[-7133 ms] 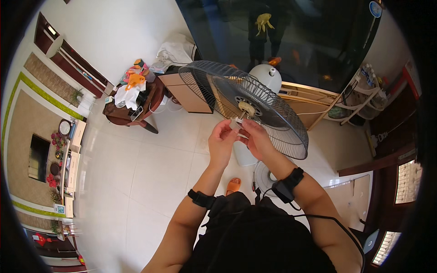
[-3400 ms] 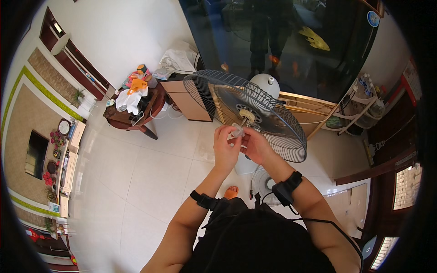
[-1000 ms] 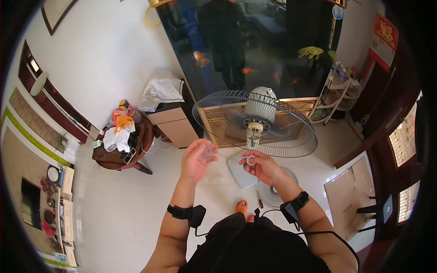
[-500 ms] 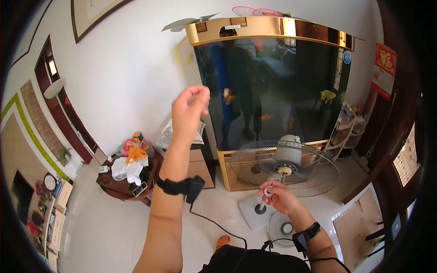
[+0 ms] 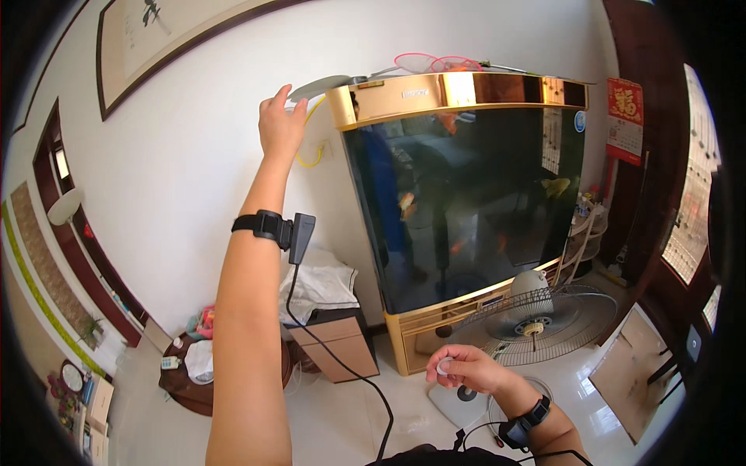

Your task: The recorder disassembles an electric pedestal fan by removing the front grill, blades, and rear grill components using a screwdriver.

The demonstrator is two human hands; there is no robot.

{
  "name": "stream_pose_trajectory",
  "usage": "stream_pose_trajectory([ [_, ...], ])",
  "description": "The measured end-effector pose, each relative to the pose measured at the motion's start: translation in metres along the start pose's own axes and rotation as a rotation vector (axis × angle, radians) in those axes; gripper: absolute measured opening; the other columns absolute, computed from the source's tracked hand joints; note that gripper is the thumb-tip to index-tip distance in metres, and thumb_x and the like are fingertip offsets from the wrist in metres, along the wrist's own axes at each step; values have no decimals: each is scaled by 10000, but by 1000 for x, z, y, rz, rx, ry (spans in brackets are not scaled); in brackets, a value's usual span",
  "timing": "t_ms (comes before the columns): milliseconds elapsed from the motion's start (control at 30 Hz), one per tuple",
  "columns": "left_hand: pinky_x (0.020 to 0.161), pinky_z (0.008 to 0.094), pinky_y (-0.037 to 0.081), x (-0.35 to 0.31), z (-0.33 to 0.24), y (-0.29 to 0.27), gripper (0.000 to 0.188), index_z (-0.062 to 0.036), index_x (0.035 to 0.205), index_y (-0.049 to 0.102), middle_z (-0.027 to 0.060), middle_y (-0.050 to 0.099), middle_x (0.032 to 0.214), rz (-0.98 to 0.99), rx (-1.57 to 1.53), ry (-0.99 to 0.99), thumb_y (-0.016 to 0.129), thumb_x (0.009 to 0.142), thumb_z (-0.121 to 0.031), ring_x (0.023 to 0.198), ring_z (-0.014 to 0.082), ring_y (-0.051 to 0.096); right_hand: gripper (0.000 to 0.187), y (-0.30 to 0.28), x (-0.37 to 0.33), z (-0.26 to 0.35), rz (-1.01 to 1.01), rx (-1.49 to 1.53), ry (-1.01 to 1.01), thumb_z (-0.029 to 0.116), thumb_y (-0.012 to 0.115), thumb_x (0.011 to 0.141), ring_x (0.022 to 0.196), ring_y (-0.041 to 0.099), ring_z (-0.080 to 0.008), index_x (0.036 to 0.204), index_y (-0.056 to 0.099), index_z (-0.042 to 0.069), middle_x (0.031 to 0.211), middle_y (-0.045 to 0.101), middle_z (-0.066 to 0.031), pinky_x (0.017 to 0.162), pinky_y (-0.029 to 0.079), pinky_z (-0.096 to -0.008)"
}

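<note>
My left hand (image 5: 281,124) is raised high, its thumb and fingers spread beside the grey fan blade (image 5: 322,87) that juts out over the left end of the fish tank top (image 5: 466,92). Whether the fingertips touch the blade I cannot tell. Lower down, my right hand (image 5: 474,369) pinches a small white ring (image 5: 444,366) between thumb and fingers. Just beyond that hand stands a fan (image 5: 536,330), its wire rear guard and central shaft bare of blades. Its pale square base (image 5: 454,405) is partly hidden by my right hand.
Fish swim behind the tank's dark glass (image 5: 482,194). Pink loops (image 5: 435,62) lie on its top, and a yellow cable (image 5: 309,163) hangs at its left. A low cabinet (image 5: 334,349) and a brown table (image 5: 183,384) stand at left. Black cords (image 5: 342,353) trail from my wrist straps.
My left hand has reached up and left to the fan blade, and its fingers have spread. The view has tilted upward. My right hand still pinches the white ring.
</note>
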State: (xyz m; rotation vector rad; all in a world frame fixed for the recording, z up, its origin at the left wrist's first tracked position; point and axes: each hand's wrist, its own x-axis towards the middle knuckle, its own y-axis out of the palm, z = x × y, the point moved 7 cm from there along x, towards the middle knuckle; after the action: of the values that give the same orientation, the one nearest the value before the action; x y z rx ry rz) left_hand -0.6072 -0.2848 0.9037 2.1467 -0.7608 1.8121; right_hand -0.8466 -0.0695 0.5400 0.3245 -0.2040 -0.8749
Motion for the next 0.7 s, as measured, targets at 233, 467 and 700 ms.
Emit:
stream_pose_trajectory([
  [233,850,378,473,37,25,50,498,-167,1290,456,128,470,1256,103,139,-12,582,817,-256,1086,278,532,192,-7,-2,2,-152,29,-46,171,487,932,643,456,-83,1017,558,15,876,599,-46,542,342,-197],
  [467,771,378,486,49,53,81,280,-104,1057,624,121,634,990,133,71,-117,565,820,-240,919,292,604,201,-14,-20,2,-196,78,-130,159,497,926,643,458,-89,1035,551,-1,881,600,-61,537,334,-203],
  [700,701,366,487,37,58,63,199,-56,915,666,134,659,866,-262,-94,-113,557,848,-208,814,291,624,196,-20,-31,5,-219,89,-120,151,505,920,656,461,-92,1038,550,1,895,599,-69,539,322,-201],
])
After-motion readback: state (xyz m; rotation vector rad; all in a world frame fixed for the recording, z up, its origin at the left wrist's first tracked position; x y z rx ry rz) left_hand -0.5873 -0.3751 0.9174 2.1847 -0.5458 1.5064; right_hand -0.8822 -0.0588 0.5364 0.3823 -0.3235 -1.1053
